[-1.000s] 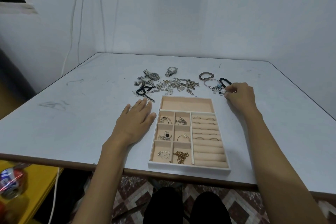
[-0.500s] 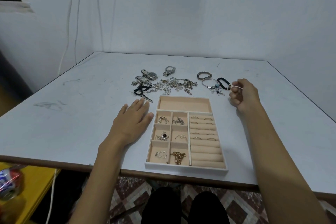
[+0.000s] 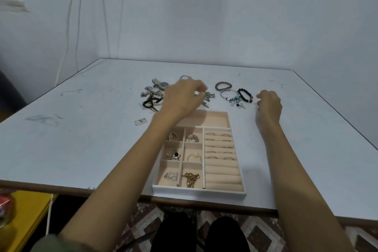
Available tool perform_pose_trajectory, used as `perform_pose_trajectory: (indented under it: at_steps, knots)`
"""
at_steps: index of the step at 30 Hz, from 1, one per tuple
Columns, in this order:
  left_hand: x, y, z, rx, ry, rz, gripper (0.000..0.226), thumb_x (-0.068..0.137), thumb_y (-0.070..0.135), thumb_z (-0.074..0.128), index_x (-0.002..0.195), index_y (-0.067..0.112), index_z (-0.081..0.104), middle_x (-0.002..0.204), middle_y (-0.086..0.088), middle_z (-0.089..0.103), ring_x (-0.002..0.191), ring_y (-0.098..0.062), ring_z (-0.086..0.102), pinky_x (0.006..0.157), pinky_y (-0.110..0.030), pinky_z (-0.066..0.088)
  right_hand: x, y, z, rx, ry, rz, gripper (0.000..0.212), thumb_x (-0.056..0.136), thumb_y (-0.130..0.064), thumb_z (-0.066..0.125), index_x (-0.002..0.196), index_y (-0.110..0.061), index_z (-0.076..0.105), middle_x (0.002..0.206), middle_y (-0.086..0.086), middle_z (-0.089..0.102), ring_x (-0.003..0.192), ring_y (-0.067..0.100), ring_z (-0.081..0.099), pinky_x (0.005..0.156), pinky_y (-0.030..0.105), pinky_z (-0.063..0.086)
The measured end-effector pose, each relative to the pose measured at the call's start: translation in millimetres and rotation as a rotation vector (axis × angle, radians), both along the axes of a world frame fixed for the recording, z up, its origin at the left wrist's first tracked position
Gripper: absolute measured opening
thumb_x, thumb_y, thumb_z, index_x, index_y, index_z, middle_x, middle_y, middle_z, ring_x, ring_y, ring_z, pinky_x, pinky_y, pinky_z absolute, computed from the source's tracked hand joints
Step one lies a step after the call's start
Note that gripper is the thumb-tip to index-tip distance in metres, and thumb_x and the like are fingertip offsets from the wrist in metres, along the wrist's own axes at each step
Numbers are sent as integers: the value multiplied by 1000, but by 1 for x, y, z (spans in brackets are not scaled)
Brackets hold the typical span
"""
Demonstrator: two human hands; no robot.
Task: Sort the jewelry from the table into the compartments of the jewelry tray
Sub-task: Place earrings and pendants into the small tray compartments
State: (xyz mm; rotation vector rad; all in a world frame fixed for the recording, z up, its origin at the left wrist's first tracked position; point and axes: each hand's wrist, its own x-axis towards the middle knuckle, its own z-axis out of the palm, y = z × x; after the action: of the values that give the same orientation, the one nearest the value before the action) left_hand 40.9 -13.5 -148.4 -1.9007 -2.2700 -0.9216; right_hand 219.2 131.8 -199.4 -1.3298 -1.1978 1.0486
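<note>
The beige jewelry tray lies at the table's near edge. Its small left compartments hold rings, pendants and a gold chain, and several rings sit in the ring rolls. Behind it lies a pile of silver chains and charms, two watches and three bracelets. My left hand hovers over the pile with its fingers bent downward, and nothing shows in it. My right hand is beside the black bead bracelet, fingers curled as in a pinch. What it pinches is hidden.
A small clear scrap lies on the white table left of the tray. The table's front edge runs just below the tray. A yellow surface stands lower left, and my knees are under the table.
My left hand lifted off the table beside the tray and reached forward over the pile, uncovering the clear scrap. My right hand, holding a thin white band earlier, shifted slightly.
</note>
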Motion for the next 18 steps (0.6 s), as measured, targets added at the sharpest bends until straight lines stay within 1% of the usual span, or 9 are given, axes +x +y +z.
perform_pose_trajectory:
  at_steps: [2, 4, 6, 9, 12, 14, 16, 18]
  knots:
    - [20, 28, 6, -87, 110, -63, 28, 93, 23, 49, 116, 29, 64, 114, 7, 66, 109, -16, 57, 80, -30, 41, -1, 5, -1, -9, 86, 35, 20, 79, -5, 38, 80, -17, 54, 82, 3, 53, 67, 16, 43, 60, 27, 36]
    - [38, 56, 4, -168, 218, -104, 29, 93, 21, 48, 116, 29, 63, 115, 5, 65, 110, -20, 58, 81, -33, 39, -1, 7, -4, -3, 59, 69, 29, 76, 2, 32, 77, -19, 53, 92, 7, 54, 67, 17, 44, 53, 25, 35]
    - [53, 78, -4, -244, 343, -110, 29, 93, 17, 49, 115, 27, 64, 118, 1, 63, 111, -25, 57, 80, -34, 39, 1, 8, -8, 16, -5, 93, 29, 77, 3, 36, 77, -20, 54, 95, 7, 55, 71, 20, 48, 52, 24, 37]
    - [67, 99, -15, -294, 485, -151, 32, 93, 11, 47, 118, 24, 61, 118, -3, 59, 112, -27, 56, 74, -33, 37, 4, 8, -12, 65, -51, 121, 25, 77, 3, 46, 83, -19, 56, 92, 9, 58, 73, 23, 53, 62, 32, 44]
    - [68, 106, -22, -281, 510, -221, 41, 91, 5, 45, 123, 27, 59, 122, -3, 58, 113, -26, 56, 71, -32, 36, 8, 9, -17, 81, -31, 119, 35, 70, 11, 49, 89, -17, 59, 78, 6, 59, 70, 24, 55, 67, 37, 50]
    - [67, 108, -25, -284, 539, -239, 36, 90, 5, 47, 118, 21, 62, 119, -4, 59, 110, -27, 57, 69, -30, 36, 9, 8, -18, 81, -12, 101, 38, 66, 13, 57, 90, -16, 59, 71, 3, 59, 68, 22, 58, 73, 40, 54]
    - [67, 109, -28, -276, 539, -234, 29, 88, 6, 49, 111, 13, 65, 116, -7, 60, 107, -28, 58, 67, -29, 36, 9, 8, -19, 69, 15, 84, 40, 62, 11, 66, 92, -15, 59, 71, 3, 62, 66, 22, 62, 79, 43, 57]
    - [67, 109, -29, -268, 513, -221, 25, 86, 4, 51, 106, 8, 65, 114, -9, 60, 105, -29, 58, 66, -29, 36, 10, 9, -19, 55, 41, 68, 41, 59, 8, 72, 91, -15, 59, 72, 4, 64, 64, 20, 65, 81, 47, 57]
